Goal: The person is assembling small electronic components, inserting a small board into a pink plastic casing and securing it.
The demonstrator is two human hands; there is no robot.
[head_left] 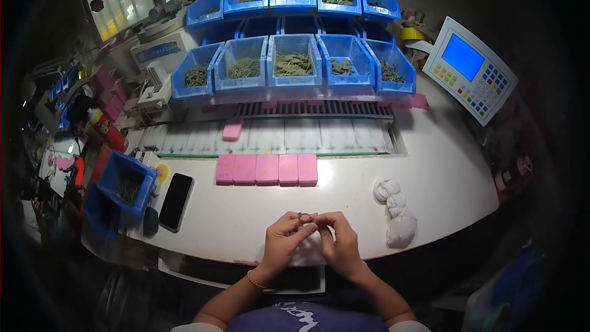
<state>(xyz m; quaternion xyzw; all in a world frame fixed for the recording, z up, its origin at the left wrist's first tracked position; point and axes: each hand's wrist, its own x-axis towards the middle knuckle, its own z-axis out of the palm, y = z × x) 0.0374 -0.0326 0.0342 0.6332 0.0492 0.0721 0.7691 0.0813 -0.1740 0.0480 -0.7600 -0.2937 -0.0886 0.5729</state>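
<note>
My left hand (284, 243) and my right hand (339, 243) meet over the near edge of the white table, fingertips close together. Pinched between the thumb and fingers of my left hand is a small, dark green ring-shaped piece (304, 215). The fingertips of my right hand are closed at its right side; whether they grip the same piece is too small to tell. Just beyond my hands, a row of pink blocks (255, 169) lies side by side. A single pink block (232, 129) sits farther back on the marked white strip (295, 135).
Blue bins (294, 61) with small green pieces stand in tiers at the back. A black phone (176, 203) and a tilted blue bin (129, 181) are at left. To the right lie a knotted white cloth bundle (396, 212) and a keypad panel with a blue screen (470, 67).
</note>
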